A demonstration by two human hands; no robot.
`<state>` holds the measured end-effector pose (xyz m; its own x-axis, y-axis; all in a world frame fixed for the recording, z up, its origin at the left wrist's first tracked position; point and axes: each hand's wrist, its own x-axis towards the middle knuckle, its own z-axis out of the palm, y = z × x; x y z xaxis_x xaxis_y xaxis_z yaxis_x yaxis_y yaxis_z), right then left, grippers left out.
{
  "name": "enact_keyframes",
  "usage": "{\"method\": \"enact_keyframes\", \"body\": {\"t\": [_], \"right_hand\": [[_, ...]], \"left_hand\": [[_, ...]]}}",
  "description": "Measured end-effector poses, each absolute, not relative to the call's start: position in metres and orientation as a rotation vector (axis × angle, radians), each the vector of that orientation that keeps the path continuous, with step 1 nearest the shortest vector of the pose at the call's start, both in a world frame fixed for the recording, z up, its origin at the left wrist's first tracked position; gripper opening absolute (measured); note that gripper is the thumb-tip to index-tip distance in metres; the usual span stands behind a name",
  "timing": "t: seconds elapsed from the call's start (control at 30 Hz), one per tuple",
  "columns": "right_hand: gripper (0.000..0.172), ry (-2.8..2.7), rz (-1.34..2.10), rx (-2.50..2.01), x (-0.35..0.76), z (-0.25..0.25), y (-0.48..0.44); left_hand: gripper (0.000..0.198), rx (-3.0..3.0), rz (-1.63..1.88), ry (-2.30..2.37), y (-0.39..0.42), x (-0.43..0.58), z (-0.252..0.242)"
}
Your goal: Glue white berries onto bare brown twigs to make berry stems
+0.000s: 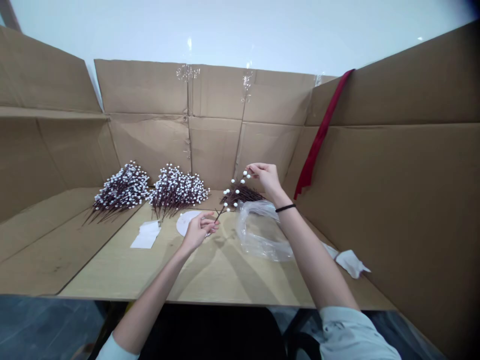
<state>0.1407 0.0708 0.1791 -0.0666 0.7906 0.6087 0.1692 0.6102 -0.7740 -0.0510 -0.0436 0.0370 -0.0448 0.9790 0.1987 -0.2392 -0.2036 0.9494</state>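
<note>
A single dark stem of white berries (229, 201) spans the gap between my hands. My left hand (198, 231) grips its lower end, and my right hand (265, 180) pinches it near the berried tip. A black wristband (285, 208) circles my right wrist. Just behind my right hand lies a loose heap of similar stems (242, 195), partly hidden by it. A clear plastic bag (260, 232) sits under my right forearm. Beneath my left hand lies a round white paper disc (187, 222), partly covered by that hand.
Two dense bundles of white-berried stems (120, 191) (177, 191) lie to the left on the light wooden tabletop (225, 275). A folded white paper (146, 235) and crumpled white tissue (350, 262) lie nearby. Cardboard walls (187, 90) surround the table, with a red ribbon (318, 140) hanging at right.
</note>
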Motion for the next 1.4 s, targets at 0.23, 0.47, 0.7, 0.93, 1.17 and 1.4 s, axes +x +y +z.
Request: {"method": "enact_keyframes", "body": {"t": [0.23,0.47,0.7,0.93,1.17,1.4], "right_hand": [[0.026,-1.474,0.690,-0.963,0.136,0.154,0.080],[0.028,-1.692,0.478,-1.186,0.140,0.120,0.073],[0.057,-1.836,0.000,-1.307,0.138,0.116,0.076],[0.052,-1.778,0.080,-1.267,0.152,0.117,0.083],[0.038,-1.599,0.513,-1.138,0.187,0.116,0.094],[0.031,-1.565,0.574,-1.126,0.207,0.117,0.090]], "left_hand": [[0.039,1.050,1.748,1.035,-0.008,-0.078,0.036],[0.040,0.997,1.779,1.465,0.084,-0.123,0.036],[0.034,1.125,1.545,2.045,0.144,-0.156,0.033],[0.031,1.200,1.397,2.282,0.168,-0.168,0.031],[0.029,1.418,1.186,2.495,0.169,-0.171,0.037],[0.029,1.634,0.835,2.650,0.172,-0.178,0.037]]}}
